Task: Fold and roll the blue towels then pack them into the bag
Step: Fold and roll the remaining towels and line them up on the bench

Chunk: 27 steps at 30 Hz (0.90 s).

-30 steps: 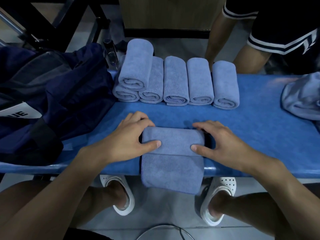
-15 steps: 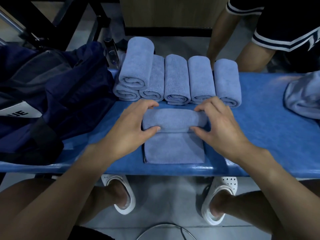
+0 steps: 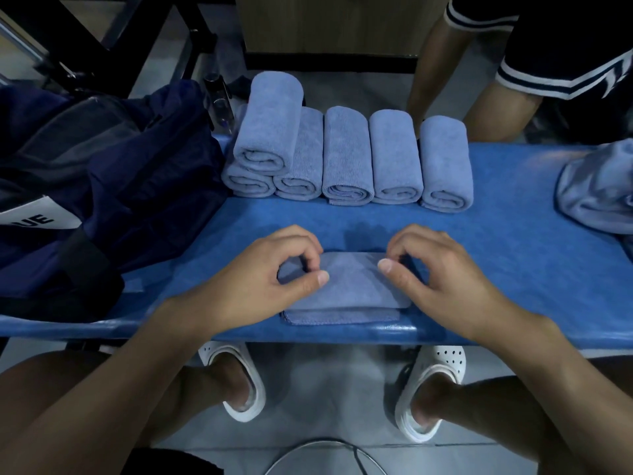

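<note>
A folded blue towel [image 3: 346, 286] lies flat near the front edge of the blue bench [image 3: 513, 255]. My left hand [image 3: 260, 282] pinches its far left corner between thumb and fingers. My right hand [image 3: 442, 282] pinches the far right corner the same way. Several rolled blue towels [image 3: 346, 156] stand in a row at the bench's far edge, with one more stacked on the left ones. The dark navy bag [image 3: 102, 173] slumps on the left end of the bench, beside the rolls.
A loose heap of blue towel [image 3: 599, 190] sits at the right end of the bench. Another person's legs [image 3: 486, 108] stand just behind the far edge. A small clear bottle [image 3: 219, 101] stands behind the bag. My feet in white clogs are under the bench.
Both hands have drawn back from near the rolled row toward the front edge. The towel's rolled far part is gone; it now lies as flat layers, pinched at its far corners.
</note>
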Tool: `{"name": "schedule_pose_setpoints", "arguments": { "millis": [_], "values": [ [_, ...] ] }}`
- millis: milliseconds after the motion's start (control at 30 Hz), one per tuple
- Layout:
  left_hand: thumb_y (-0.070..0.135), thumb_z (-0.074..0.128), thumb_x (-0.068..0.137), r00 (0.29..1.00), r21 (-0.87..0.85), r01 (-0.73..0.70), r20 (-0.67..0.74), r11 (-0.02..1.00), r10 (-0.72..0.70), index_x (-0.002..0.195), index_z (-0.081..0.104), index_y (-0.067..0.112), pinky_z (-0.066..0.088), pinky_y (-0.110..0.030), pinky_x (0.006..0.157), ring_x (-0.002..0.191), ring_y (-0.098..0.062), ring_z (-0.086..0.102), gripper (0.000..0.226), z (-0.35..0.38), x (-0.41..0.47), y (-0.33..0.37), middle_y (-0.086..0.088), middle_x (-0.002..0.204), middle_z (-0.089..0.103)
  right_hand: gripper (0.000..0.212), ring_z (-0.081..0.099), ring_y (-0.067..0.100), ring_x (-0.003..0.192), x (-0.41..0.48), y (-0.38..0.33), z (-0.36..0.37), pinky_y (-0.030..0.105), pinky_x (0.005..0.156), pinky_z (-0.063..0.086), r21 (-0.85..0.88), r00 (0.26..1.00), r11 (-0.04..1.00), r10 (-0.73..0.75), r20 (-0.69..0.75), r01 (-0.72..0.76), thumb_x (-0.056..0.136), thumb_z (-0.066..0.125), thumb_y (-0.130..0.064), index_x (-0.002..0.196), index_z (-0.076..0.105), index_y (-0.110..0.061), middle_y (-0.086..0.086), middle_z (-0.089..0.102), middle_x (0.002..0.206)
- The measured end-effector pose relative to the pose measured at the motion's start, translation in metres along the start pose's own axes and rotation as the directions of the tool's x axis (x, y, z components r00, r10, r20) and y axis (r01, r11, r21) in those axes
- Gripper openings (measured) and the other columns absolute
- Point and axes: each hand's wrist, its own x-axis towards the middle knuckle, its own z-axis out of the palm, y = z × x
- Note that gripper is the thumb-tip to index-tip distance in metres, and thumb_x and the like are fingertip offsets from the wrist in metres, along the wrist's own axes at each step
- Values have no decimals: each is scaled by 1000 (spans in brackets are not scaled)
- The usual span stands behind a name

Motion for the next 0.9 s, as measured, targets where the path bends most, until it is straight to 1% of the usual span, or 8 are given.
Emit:
{"name": "schedule_pose_setpoints", "arguments": {
  "millis": [100, 200, 367, 433, 533, 633, 733, 900],
  "values": [
    [35, 71, 83, 1000, 10, 17, 5, 1000, -17, 96, 62, 23, 45, -29, 96, 107, -16, 59, 20, 0, 0, -1, 9, 107, 58, 31, 56, 10, 97, 0, 1, 2, 39, 90, 44, 4, 999, 1000, 16, 49, -16, 91, 51, -52, 100, 62, -24, -13, 55, 101],
    [47, 75, 77, 994, 57, 88, 59, 995, -91, 119, 60, 32, 44, -25, 100, 115, -3, 55, 47, -2, -1, -2, 20, 116, 55, 55, 51, 6, 115, -2, 1, 3, 40, 100, 43, -19, 988, 998, 60, 140, -57, 86, 51, -61, 129, 55, -27, -16, 55, 123],
    [42, 85, 73, 980, 99, 150, 118, 984, -162, 126, 56, 37, 44, -17, 97, 113, 8, 54, 60, -1, -3, 1, 25, 118, 59, 79, 43, 2, 121, -3, -5, -2, 21, 104, 35, -30, 942, 990, 143, 303, -140, 80, 72, -47, 148, 32, -37, -15, 49, 137],
    [42, 87, 71, 974, 93, 183, 115, 979, -193, 126, 55, 40, 45, -17, 95, 110, 10, 55, 64, -2, -3, 0, 25, 116, 61, 81, 46, 2, 120, -1, -8, -4, 18, 102, 35, -40, 940, 990, 144, 308, -139, 78, 76, -44, 147, 35, -33, -13, 50, 136],
    [49, 88, 65, 963, 64, 236, 121, 970, -242, 124, 49, 51, 47, -23, 96, 107, 6, 57, 71, -4, -4, -2, 20, 112, 61, 64, 51, 1, 106, 1, -10, -2, 16, 92, 41, -28, 948, 994, 110, 300, -107, 74, 80, -41, 131, 52, -31, -15, 54, 117],
    [48, 89, 61, 958, -10, 275, 86, 961, -273, 119, 49, 53, 53, -30, 89, 95, 0, 63, 71, -6, -4, 0, 16, 101, 64, 54, 51, 1, 99, -1, -14, -1, 10, 83, 39, 9, 956, 992, 119, 269, -126, 73, 81, -36, 121, 57, -29, -13, 52, 106],
    [52, 86, 54, 962, -163, 254, -64, 953, -267, 117, 52, 48, 54, -29, 78, 87, -8, 66, 71, -4, 0, 5, 10, 95, 65, 49, 53, 3, 96, -2, -18, -1, 10, 81, 40, 80, 973, 982, 152, 174, -168, 73, 83, -29, 117, 61, -28, -10, 52, 101],
    [37, 88, 59, 906, -531, 154, -261, 833, -334, 121, 59, 32, 55, -38, 93, 108, -15, 67, 69, -6, 12, 20, 0, 116, 69, 34, 57, 4, 91, 5, -32, -7, 9, 78, 41, 327, 959, 915, 273, -69, -237, 72, 85, -19, 97, 64, -28, -6, 58, 97]
  ]
}}
